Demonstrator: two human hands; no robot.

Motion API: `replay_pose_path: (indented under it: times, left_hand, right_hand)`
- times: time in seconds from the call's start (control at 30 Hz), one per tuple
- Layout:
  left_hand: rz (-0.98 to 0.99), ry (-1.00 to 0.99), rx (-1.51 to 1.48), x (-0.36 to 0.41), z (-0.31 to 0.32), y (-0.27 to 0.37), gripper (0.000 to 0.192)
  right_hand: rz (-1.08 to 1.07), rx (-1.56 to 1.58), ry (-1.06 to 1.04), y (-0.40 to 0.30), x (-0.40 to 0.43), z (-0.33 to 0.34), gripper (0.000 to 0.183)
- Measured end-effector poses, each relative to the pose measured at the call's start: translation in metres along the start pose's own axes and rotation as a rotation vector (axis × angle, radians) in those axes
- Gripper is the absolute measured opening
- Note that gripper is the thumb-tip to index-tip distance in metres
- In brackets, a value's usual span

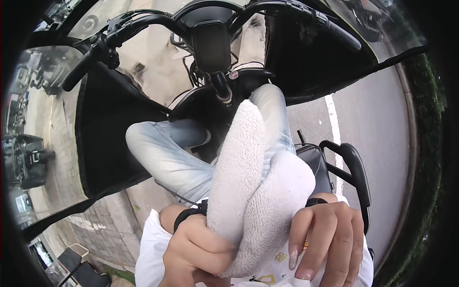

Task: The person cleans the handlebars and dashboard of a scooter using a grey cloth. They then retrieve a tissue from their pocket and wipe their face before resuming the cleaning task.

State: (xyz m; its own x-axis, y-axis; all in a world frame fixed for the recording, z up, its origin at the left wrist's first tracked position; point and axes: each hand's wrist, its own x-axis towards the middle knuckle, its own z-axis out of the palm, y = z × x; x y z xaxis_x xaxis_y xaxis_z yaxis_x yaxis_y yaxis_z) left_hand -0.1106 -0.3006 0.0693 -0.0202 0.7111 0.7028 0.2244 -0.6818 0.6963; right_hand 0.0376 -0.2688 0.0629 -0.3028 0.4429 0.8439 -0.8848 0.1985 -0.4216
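A light grey, fleecy cloth (236, 168) stands up in front of my chest in two thick lobes, one tall and narrow, the other shorter and rounder. At its lower left, my left hand (200, 244) is closed around the gathered bottom of the cloth, with a black band on the wrist. On the right, my right hand (330, 240) hangs beside the cloth with its fingers bent and pointing down; a black band circles that wrist. Whether its thumb side touches the cloth is unclear. My legs in light blue jeans (165, 154) are spread below.
Ahead are a scooter's black handlebar (143, 22) and its dark display (211, 46), flanked by black wind-guard panels (111, 132). A black tubular armrest (353, 168) stands at the right. Beyond lie paving, a road with a white line, a hedge and parked vehicles.
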Motion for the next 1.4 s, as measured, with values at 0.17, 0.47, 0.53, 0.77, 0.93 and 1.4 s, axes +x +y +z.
replay_pose_path:
  times: [0.17, 0.47, 0.53, 0.77, 0.93, 1.4]
  left_hand:
    - [-0.075, -0.139, 0.159, -0.003, 0.001, 0.012, 0.034]
    - [0.095, -0.222, 0.187, -0.016, -0.017, 0.007, 0.04]
    - [-0.108, -0.412, 0.355, -0.031, -0.038, 0.015, 0.041]
    - [-0.001, -0.1, 0.218, -0.013, 0.0, 0.013, 0.027]
    - [0.027, 0.205, 0.252, -0.006, 0.019, 0.026, 0.02]
    - [-0.006, 0.292, -0.305, -0.019, 0.009, 0.015, 0.018]
  right_hand:
    - [-0.45, -0.772, 0.371, 0.015, -0.024, 0.03, 0.023]
    - [-0.738, -0.838, 0.112, 0.017, -0.072, 0.01, 0.034]
    - [-0.832, -1.201, 0.308, 0.013, -0.078, 0.022, 0.044]
    - [-0.652, -1.071, 0.283, 0.007, -0.063, 0.024, 0.025]
    - [-0.471, -1.064, 0.255, 0.001, -0.055, 0.03, 0.022]
    - [-0.186, -0.384, 0.506, -0.019, -0.047, 0.031, 0.031]
